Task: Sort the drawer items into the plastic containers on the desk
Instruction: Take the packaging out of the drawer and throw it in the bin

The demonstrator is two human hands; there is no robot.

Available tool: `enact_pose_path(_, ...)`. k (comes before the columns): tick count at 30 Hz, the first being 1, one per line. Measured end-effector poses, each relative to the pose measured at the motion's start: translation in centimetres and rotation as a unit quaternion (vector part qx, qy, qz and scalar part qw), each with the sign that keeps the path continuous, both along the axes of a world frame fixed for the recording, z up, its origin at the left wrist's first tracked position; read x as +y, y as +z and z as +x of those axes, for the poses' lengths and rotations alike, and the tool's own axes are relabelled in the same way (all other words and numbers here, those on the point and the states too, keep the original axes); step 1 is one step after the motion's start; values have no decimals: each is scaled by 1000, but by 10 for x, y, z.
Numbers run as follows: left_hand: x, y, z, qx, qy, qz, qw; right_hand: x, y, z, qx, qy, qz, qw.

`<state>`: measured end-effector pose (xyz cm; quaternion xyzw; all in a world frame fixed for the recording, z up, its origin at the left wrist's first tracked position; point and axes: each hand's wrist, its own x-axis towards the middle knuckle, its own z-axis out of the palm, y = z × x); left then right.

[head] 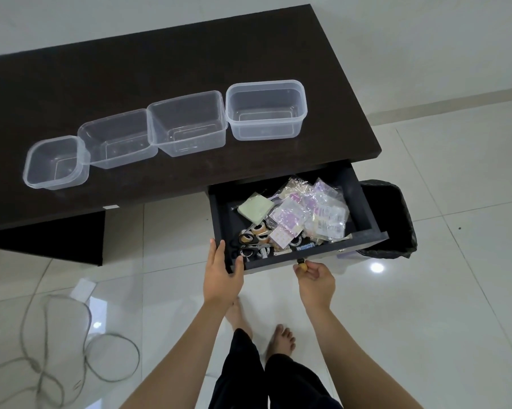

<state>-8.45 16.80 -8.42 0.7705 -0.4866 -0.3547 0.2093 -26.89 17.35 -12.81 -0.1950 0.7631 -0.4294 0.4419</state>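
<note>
Drawer (367, 202): dark, pulled out from under the right end of the desk (160, 69), lower centre-right of the frame, holding a loose pile. Contents: clear packets (322, 214) with purple and white pieces, heaped toward the right and back; pale green pad (256, 208), left of the packets; rolls of tape (256, 230) and black-handled scissors (244, 250), at the front left corner; small items along the front wall, too small to tell. Left hand (221, 276): grips the drawer's front left corner, thumb over the top edge, fingers beneath. Right hand (315, 276): below the middle of the drawer front, thumb and fingertips pinching a small yellowish knob (301, 264). Plastic containers, four, clear, without lids, nothing in them, in a slanting row on the desk from lower left to upper right: small square container (54, 163), far left; second container (116, 140), touching it; third container (187, 122), touching the second; fourth container (266, 109), frosted, tallest, just beside the third. Bin (387, 219): lined with a black bag, on the floor just right of the drawer. Cable (57, 349): grey, looped on the white tiled floor, lower left. Bare feet (278, 338) and dark trousers, bottom centre.
</note>
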Motion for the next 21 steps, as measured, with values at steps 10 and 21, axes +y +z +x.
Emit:
enact_pose_path(10,-7,12,-16,-56,5,4,998,8,29,-25,84,101,3,991)
enact_pose_path(21,-104,5,-52,6,-19,39,999,-107,54,-69,249,229,-132,932)
